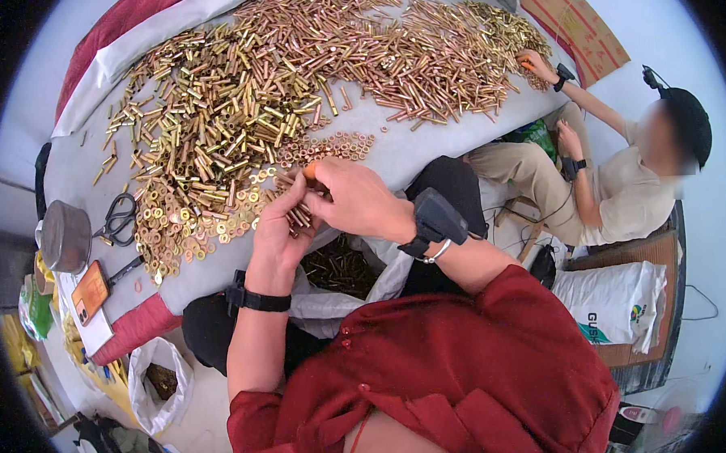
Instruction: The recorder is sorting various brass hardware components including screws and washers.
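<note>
Pale bluish wall (pixel 671 43); light floor (pixel 213 403); grey-covered table (pixel 81 178).

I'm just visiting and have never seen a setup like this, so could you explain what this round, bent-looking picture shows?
There is no robot here, just a person working bare-handed. The picture comes from a wide camera worn on their head, looking down, which is why straight edges curve.

The left hand holds a few slim metal pieces, and the right hand meets them; its exact grip is hidden.

On the grey cloth lie a big heap of metal tubes, flat rings, scissors, a round container and an orange phone. An open white sack with metal pieces inside sits below the hands. On the right, a co-worker reaches toward the heap.
</note>
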The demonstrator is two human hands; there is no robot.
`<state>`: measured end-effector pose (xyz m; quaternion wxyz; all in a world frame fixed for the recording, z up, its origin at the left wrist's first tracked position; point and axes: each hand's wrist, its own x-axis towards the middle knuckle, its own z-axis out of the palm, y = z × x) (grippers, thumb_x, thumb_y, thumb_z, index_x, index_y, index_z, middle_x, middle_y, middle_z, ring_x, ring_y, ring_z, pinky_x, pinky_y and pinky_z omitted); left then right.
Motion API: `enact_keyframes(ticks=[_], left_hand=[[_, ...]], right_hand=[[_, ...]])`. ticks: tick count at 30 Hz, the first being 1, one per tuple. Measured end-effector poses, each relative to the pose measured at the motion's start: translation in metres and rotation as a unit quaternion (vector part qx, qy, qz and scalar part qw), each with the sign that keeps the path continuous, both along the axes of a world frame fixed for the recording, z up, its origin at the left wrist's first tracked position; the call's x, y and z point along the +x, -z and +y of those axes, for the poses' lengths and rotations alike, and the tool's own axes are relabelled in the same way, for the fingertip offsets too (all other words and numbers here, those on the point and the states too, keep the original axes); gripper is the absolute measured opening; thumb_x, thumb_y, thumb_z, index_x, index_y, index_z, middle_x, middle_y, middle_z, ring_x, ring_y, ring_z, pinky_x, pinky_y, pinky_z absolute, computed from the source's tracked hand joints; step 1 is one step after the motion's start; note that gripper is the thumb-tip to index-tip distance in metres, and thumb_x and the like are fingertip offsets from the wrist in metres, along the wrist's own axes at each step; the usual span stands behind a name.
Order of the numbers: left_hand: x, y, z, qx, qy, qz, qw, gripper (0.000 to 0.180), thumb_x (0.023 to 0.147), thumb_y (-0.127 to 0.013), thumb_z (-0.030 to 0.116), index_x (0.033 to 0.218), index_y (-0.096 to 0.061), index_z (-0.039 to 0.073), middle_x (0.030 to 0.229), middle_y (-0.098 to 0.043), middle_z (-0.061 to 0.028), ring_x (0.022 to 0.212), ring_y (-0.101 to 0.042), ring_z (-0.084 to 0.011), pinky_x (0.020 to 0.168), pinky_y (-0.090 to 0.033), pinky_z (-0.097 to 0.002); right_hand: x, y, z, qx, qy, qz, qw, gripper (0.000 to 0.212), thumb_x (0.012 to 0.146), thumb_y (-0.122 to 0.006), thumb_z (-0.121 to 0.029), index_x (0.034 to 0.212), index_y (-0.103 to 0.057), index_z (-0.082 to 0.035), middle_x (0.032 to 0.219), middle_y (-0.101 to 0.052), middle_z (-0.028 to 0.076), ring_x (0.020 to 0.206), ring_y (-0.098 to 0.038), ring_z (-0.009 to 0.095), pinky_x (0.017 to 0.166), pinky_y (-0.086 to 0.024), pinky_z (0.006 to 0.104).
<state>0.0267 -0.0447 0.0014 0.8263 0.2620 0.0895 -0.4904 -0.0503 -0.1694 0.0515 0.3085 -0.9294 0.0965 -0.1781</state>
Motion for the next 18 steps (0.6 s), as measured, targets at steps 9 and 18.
enact_keyframes(ticks=[9, 18], left_hand=[[0.004, -0.004, 0.005, 0.065, 0.015, 0.045, 0.997, 0.012, 0.086, -0.062, 0.015, 0.093, -0.058, 0.006, 0.083, -0.063, -0.0061, 0.075, -0.065, -0.0203, 0.061, -0.058, -0.0303], [0.001, -0.016, 0.01, 0.046, -0.001, 0.052, 0.998, 0.008, 0.087, -0.06, 0.017, 0.091, -0.059, 0.01, 0.083, -0.065, -0.0066, 0.079, -0.066, -0.0271, 0.066, -0.058, -0.0379]], right_hand=[[-0.019, 0.025, -0.146, -0.247, 0.104, 0.063, 0.961, 0.022, 0.075, -0.06, -0.011, 0.097, -0.059, -0.008, 0.094, -0.057, 0.014, 0.092, -0.057, 0.032, 0.074, -0.048, 0.0414], [0.0, 0.025, -0.178, -0.344, 0.008, 0.124, 0.931, 0.016, 0.073, -0.059, -0.011, 0.087, -0.057, -0.004, 0.092, -0.051, 0.016, 0.089, -0.054, 0.034, 0.07, -0.048, 0.0439]])
